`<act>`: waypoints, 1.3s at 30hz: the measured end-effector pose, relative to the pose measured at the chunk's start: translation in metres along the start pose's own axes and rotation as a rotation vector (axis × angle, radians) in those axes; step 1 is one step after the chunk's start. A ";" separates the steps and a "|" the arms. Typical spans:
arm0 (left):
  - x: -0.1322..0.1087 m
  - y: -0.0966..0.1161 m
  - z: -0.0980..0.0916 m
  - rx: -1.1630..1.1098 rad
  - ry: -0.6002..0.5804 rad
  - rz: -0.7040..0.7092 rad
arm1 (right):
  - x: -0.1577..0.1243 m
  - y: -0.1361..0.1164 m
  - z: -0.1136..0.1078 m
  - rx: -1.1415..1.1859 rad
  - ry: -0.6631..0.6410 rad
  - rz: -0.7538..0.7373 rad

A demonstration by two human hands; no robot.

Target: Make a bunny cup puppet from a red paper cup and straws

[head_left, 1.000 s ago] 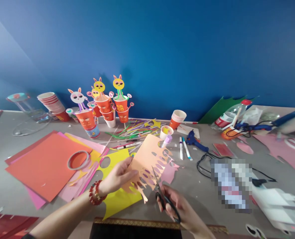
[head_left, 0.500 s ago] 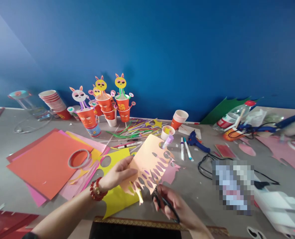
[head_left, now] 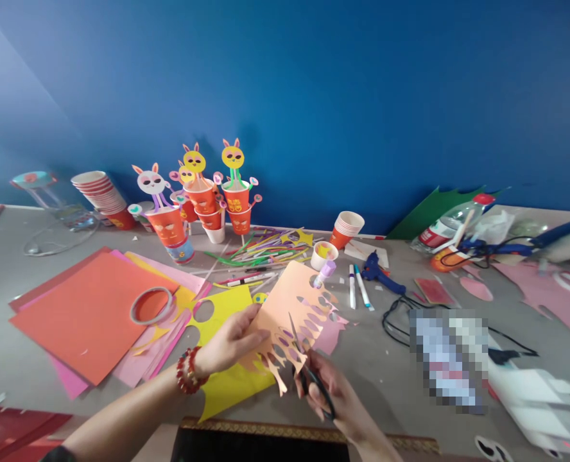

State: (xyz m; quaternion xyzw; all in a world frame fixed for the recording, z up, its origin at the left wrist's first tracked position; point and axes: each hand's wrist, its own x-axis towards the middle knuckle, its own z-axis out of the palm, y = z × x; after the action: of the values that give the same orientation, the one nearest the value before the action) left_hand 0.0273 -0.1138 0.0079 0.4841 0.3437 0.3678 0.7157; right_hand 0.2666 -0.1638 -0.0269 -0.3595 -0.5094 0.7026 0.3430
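**Hands.** Left hand point(head_left: 227, 343), red beaded bracelet point(head_left: 187, 371) at the wrist, pinches the left edge of a peach paper sheet point(head_left: 289, 296), thumb on top, and holds it raised off the table at lower centre. Right hand point(head_left: 337, 396) is closed through the loops of black scissors point(head_left: 296, 335). The blades point up across the sheet's fringed lower edge.

**Change.** Half a second earlier the blades sat lower and were mostly hidden under the sheet's bottom edge. They now reach further up into the cut-out rows. Judged: cutting of this sheet is mid-stroke, not finished.

**Left of frame.**
- Orange paper point(head_left: 87, 314) on a pile of pink and yellow sheets.
- Tape ring point(head_left: 151, 305) lying on that pile.
- Stack of red paper cups point(head_left: 103, 199) on its side, upper left.

**Centre.**
- Bunny-headed cup figures point(head_left: 201, 202) standing by the blue wall.
- Coloured strips point(head_left: 256, 250).
- Yellow sheet point(head_left: 227, 385) with holes, under the hands.
- Purple glue stick point(head_left: 323, 273).
- Two markers point(head_left: 355, 287).

**Right of frame.**
- Blue glue gun point(head_left: 379, 273).
- Plastic bottle point(head_left: 446, 228) on its side.
- Grey table point(head_left: 386, 366).
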 end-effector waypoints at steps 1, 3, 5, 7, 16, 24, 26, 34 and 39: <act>-0.001 0.000 0.000 0.004 -0.002 -0.001 | 0.000 0.002 0.000 0.006 0.000 -0.006; -0.002 -0.001 0.000 0.010 -0.005 0.003 | 0.000 0.005 0.000 0.008 0.001 -0.012; -0.002 -0.001 0.000 0.018 -0.007 0.003 | 0.000 0.006 -0.001 0.003 0.003 -0.008; -0.002 -0.001 0.000 0.023 -0.003 0.000 | 0.000 0.007 -0.001 0.004 0.009 -0.001; -0.001 -0.002 -0.001 0.013 0.001 -0.011 | 0.000 0.003 0.001 -0.001 0.028 0.006; 0.000 -0.005 -0.003 0.035 0.028 0.002 | 0.000 0.003 0.003 -0.018 0.052 0.001; 0.001 -0.005 -0.003 0.024 0.018 0.009 | 0.001 0.002 0.004 -0.018 0.052 -0.003; 0.002 -0.004 -0.003 0.008 -0.012 0.003 | 0.002 -0.001 0.006 -0.052 0.054 0.013; 0.001 -0.005 -0.006 0.046 -0.008 0.010 | 0.003 0.002 0.003 -0.100 0.057 -0.020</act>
State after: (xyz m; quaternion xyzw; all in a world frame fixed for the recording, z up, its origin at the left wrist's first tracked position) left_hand 0.0243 -0.1115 0.0010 0.5038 0.3467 0.3615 0.7038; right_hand 0.2625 -0.1631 -0.0287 -0.3909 -0.5375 0.6623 0.3457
